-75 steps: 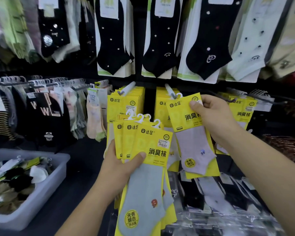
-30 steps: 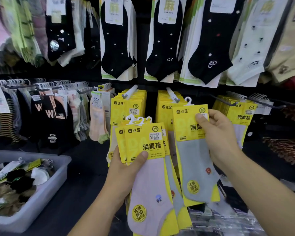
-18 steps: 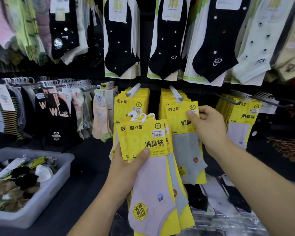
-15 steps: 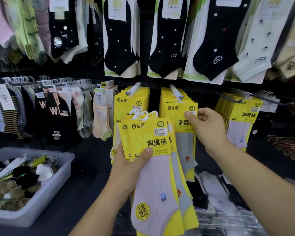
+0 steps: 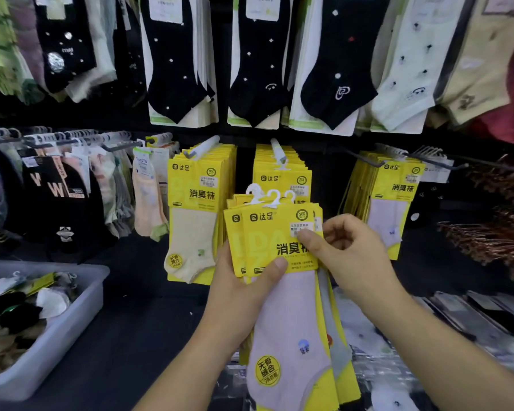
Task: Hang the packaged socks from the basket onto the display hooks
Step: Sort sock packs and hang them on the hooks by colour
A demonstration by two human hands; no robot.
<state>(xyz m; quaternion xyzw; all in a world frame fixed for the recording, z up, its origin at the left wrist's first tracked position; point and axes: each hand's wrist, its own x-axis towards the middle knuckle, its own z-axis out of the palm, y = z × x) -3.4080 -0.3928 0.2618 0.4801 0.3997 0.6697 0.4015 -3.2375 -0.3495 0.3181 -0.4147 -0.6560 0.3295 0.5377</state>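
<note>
Our left hand (image 5: 238,293) grips a fanned stack of yellow sock packs (image 5: 266,232) at centre frame, with the thumb pressed across the front card. Our right hand (image 5: 352,256), at 3 o'clock of the stack, pinches the front pack's upper right corner. The display hooks (image 5: 278,151) sit at 12 o'clock, loaded with matching packs. The grey basket (image 5: 63,336) lies at 8 o'clock.

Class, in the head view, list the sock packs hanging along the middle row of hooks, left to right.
Black socks lettered W → peach sock pack → yellow pack with cream sock → yellow packs behind the handheld bundle → yellow pack with lilac sock.
</note>
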